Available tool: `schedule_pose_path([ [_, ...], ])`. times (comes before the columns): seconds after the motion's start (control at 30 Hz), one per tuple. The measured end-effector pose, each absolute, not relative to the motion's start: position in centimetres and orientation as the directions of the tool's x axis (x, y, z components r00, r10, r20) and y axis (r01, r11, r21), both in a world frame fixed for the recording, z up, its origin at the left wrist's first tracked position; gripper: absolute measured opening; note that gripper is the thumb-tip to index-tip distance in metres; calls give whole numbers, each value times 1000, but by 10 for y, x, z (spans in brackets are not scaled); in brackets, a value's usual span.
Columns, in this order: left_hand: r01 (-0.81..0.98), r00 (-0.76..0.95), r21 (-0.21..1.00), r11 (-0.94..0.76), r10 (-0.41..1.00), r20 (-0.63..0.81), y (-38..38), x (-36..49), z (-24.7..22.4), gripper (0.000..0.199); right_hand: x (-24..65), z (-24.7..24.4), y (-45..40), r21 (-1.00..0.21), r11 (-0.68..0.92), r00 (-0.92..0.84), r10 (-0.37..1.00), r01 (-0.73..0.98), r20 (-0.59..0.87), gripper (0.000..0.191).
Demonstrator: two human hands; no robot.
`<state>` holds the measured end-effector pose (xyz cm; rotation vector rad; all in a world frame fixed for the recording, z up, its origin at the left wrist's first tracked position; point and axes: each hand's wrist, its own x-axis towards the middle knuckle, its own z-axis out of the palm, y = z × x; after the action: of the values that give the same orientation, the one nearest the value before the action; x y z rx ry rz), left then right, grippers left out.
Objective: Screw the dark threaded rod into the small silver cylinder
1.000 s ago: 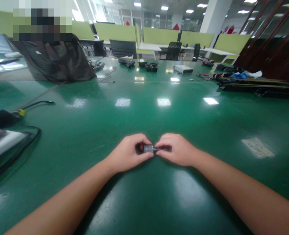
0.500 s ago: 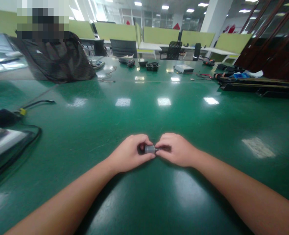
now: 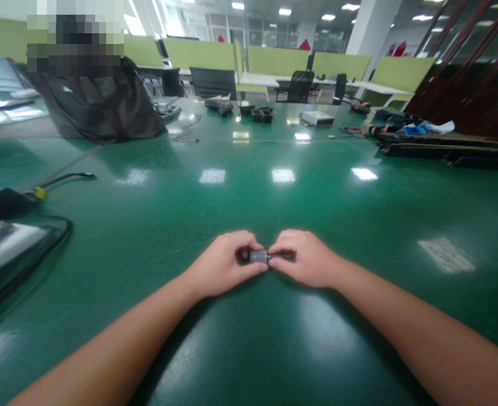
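A glossy green bench (image 3: pixel 249 206) fills the frame, office partitions (image 3: pixel 278 59) along the top. Lower centre, a small grey cylinder (image 3: pixel 258 257) sits between the hands — left hand (image 3: pixel 226 264) pinching it, right hand (image 3: pixel 306 258) pinching the thin dark piece (image 3: pixel 279 256) at its right end.

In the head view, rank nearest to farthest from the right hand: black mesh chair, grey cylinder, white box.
1. Grey cylinder: left of the right hand, gripped by the left hand.
2. White box: far across the green table.
3. Black mesh chair: beyond the table.
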<state>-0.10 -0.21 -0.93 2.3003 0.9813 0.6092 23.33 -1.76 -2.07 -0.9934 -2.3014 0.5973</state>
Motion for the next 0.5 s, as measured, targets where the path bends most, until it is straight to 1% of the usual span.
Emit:
schedule_pose_path([
  [0.13, 508, 628, 642, -575, 757, 181, -2, -1, -10, 17, 235, -22, -16, -566, 651, -594, 739, 506, 319, 8],
  [0.5, 509, 637, 630, -587, 749, 183, -2, -1, -8, 18, 236, -21, -16, -557, 660, -598, 732, 504, 327, 6],
])
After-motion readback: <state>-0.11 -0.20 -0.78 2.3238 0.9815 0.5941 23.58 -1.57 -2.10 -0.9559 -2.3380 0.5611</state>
